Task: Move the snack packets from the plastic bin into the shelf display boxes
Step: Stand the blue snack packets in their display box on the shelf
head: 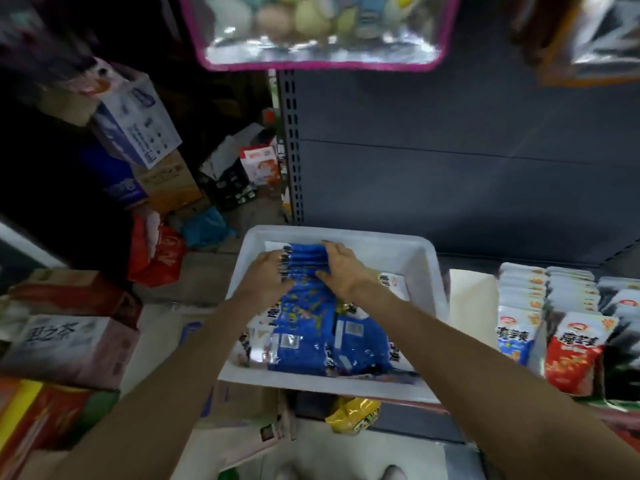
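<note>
A white plastic bin (426,265) rests on the shelf edge and holds several blue snack packets (311,337). At the bin's far end a stack of upright blue packets (306,256) is pressed between my two hands. My left hand (268,275) grips the stack's left side and my right hand (341,268) grips its right side. To the right, shelf display boxes (535,344) hold rows of blue-and-white packets (516,336) and red packets (575,355).
A cream empty display box (472,296) stands between the bin and the filled rows. Cartons (69,348) are piled on the floor at left. A yellow packet (353,415) lies below the bin. A pink-trimmed clear bag (318,32) hangs overhead before the dark shelf back.
</note>
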Demonstrator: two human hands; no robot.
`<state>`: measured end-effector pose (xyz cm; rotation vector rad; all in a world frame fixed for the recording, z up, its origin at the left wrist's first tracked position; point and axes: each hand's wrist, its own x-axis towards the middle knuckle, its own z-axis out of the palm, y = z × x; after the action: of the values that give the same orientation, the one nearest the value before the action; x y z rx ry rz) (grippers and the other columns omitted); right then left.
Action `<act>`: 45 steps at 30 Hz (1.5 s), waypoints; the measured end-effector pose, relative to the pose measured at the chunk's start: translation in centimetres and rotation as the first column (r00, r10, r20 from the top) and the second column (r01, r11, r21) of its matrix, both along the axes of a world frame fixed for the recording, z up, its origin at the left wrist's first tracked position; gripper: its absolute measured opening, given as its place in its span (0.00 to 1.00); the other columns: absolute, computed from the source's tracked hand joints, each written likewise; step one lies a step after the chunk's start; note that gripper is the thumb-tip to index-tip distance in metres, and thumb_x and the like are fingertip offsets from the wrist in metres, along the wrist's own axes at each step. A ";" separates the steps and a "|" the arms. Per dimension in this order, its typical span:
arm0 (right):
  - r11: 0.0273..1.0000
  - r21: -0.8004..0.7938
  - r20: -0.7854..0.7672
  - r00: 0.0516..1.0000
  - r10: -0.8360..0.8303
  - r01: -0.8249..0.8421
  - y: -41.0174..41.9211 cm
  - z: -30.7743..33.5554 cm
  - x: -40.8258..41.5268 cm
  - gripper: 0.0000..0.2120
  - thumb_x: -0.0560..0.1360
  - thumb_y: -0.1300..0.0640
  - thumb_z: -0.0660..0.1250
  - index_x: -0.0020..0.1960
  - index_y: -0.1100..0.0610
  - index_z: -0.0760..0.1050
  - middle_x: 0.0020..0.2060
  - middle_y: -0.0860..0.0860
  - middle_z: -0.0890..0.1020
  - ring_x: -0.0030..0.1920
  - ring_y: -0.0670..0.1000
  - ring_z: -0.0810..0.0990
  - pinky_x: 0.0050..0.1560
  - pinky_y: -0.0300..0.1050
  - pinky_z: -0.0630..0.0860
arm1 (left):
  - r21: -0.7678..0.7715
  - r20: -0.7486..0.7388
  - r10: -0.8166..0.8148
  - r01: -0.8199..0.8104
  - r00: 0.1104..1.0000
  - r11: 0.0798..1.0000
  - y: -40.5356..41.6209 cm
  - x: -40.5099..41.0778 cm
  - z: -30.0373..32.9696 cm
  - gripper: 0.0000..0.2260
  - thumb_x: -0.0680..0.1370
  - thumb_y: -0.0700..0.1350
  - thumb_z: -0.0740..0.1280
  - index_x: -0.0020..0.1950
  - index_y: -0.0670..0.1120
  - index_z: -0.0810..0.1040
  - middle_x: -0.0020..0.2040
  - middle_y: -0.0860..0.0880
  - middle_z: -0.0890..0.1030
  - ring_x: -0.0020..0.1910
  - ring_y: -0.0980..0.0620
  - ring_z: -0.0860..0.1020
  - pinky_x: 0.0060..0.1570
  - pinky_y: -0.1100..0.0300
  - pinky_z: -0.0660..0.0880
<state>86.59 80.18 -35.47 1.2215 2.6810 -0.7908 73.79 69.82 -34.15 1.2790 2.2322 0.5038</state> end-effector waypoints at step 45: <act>0.800 -0.475 -0.629 0.494 -0.600 0.366 2.8 5.2 20.4 0.26 0.73 0.72 0.66 0.68 0.60 0.64 0.49 0.57 0.79 0.36 0.35 0.79 0.35 0.31 0.76 | 0.412 0.615 -0.219 -0.071 0.758 0.909 8.2 20.4 2.0 0.36 0.71 0.36 0.72 0.71 0.60 0.61 0.54 0.45 0.81 0.42 0.49 0.82 0.51 0.50 0.78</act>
<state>107.03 83.00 -30.30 1.9461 2.5281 -2.1408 94.14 78.00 -32.10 1.1335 1.5106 1.2360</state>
